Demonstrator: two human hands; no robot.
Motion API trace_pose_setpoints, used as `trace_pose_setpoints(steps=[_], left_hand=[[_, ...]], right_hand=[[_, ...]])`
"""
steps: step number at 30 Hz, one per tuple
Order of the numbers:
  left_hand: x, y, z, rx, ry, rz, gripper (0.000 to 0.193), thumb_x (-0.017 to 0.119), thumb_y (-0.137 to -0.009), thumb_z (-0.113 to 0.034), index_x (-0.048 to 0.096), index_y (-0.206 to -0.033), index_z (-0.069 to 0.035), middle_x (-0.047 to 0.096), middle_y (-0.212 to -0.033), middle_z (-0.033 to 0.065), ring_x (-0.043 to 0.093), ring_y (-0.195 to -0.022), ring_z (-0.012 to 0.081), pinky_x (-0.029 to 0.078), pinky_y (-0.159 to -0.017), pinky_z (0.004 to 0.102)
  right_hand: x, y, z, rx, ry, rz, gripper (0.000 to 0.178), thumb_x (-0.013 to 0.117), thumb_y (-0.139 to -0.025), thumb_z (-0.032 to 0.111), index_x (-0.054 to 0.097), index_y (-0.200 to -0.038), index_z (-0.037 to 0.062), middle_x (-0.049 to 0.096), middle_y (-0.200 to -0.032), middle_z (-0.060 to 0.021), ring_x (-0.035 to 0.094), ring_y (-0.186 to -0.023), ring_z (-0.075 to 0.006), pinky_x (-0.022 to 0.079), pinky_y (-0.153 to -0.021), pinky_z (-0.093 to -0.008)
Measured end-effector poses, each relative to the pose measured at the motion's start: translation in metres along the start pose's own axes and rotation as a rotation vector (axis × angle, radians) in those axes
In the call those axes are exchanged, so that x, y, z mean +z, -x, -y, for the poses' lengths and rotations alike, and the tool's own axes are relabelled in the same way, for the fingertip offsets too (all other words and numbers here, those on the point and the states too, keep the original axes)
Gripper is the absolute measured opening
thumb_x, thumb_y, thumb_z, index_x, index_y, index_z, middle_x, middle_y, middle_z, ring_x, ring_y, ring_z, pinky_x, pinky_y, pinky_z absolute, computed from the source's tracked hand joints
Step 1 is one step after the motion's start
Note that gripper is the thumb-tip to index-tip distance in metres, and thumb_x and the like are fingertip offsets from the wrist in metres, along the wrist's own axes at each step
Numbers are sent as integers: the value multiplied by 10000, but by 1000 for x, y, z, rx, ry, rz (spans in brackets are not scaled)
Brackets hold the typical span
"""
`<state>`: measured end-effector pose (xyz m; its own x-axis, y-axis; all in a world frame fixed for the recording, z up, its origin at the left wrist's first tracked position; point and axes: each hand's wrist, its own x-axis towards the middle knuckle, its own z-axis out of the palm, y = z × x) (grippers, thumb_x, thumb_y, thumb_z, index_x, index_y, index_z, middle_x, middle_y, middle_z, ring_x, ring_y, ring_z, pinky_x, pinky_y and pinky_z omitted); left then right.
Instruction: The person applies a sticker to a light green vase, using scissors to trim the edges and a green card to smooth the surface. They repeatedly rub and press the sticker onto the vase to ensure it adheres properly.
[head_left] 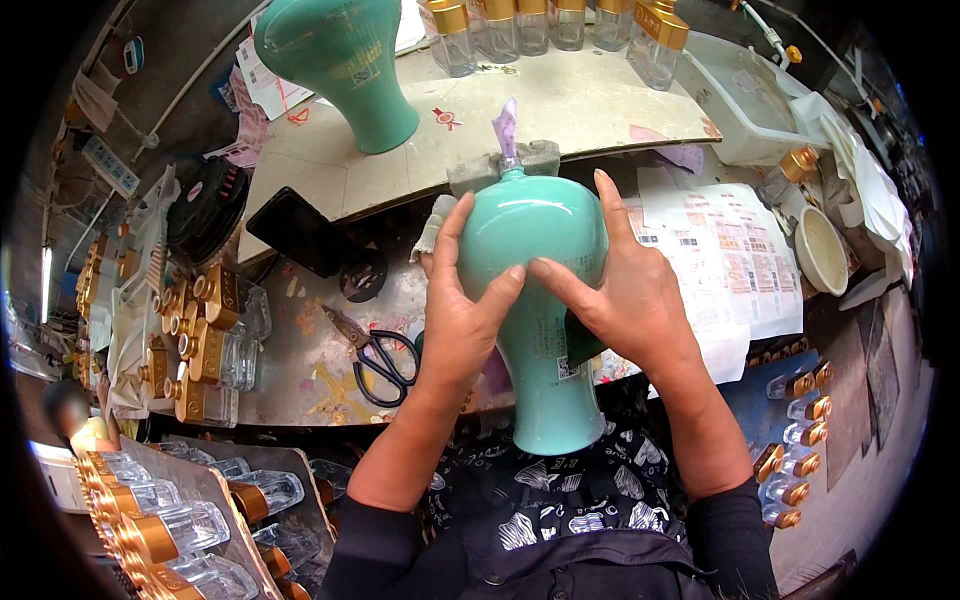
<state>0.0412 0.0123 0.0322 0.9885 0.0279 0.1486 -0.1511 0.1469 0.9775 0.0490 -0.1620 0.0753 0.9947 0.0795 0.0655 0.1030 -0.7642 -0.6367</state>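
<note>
A glossy pale-green, vase-shaped bottle [535, 220] lies tilted in front of me, its neck away and its flared base toward my lap. A twist of purple tissue [507, 125] sticks up at its narrow neck. My left hand [462, 290] is curled along the left side of its shoulder, and my right hand [625, 290] holds the right side with the index finger stretched along it. Both thumbs press on the front, nearly tip to tip, over small printed text. The neck end rests by a grey padded support [545, 158]. Fingers behind the bottle are hidden.
Black-handled scissors [385, 370] and a dark phone [292, 230] lie left. A second green bottle [360, 90] stands on the raised board [480, 110], with gold-capped glass bottles [655, 45] behind. Printed sheets [730, 260] and a white bowl [822, 250] are right. More bottles [165, 530] crowd lower left.
</note>
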Motion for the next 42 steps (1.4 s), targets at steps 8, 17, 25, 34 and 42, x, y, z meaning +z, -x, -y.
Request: trace_pose_setpoints(steps=[8, 17, 25, 34, 42], left_hand=[[3, 1, -3, -23, 34, -3, 755, 692, -870, -81, 322, -1525, -24, 442, -1445, 135, 460, -1318, 230, 356, -1132, 367], [2, 1, -2, -30, 37, -13, 755, 688, -869, -75, 320, -1525, -25, 446, -1438, 136, 467, -1307, 226, 367, -1124, 362], [1, 1, 0, 1, -32, -3, 781, 731, -862, -111, 318, -1523, -55, 456, -1384, 139, 493, -1255, 226, 436, -1059, 355], [4, 1, -2, -12, -27, -8, 794, 720, -846, -95, 312, -1526, -56, 437, -1372, 149, 493, -1251, 233, 441, -1054, 354], [3, 1, -2, -35, -62, -17, 854, 766, -820, -130, 302, -1534, -77, 401, -1364, 160, 488, -1260, 249, 440, -1061, 360]], right_hand=[[-1, 0, -4, 8, -53, -12, 964, 708, -846, 509, 274, -1525, -20, 693, -810, -289, 703, -775, -475, 566, -709, -496], [-1, 2, -3, 2, -76, 0, 941, 705, -858, 485, 274, -1524, -22, 689, -827, -303, 698, -807, -482, 562, -732, -492], [-3, 2, -2, 20, -116, 15, 910, 695, -872, 463, 278, -1525, -14, 685, -840, -315, 688, -830, -495, 553, -754, -502], [-3, 2, -3, 13, -124, 13, 902, 692, -874, 463, 289, -1515, -27, 683, -850, -320, 686, -836, -497, 554, -755, -500], [-4, 2, -3, 8, -145, 13, 899, 692, -875, 460, 295, -1510, -37, 683, -862, -324, 688, -847, -495, 557, -756, -493]])
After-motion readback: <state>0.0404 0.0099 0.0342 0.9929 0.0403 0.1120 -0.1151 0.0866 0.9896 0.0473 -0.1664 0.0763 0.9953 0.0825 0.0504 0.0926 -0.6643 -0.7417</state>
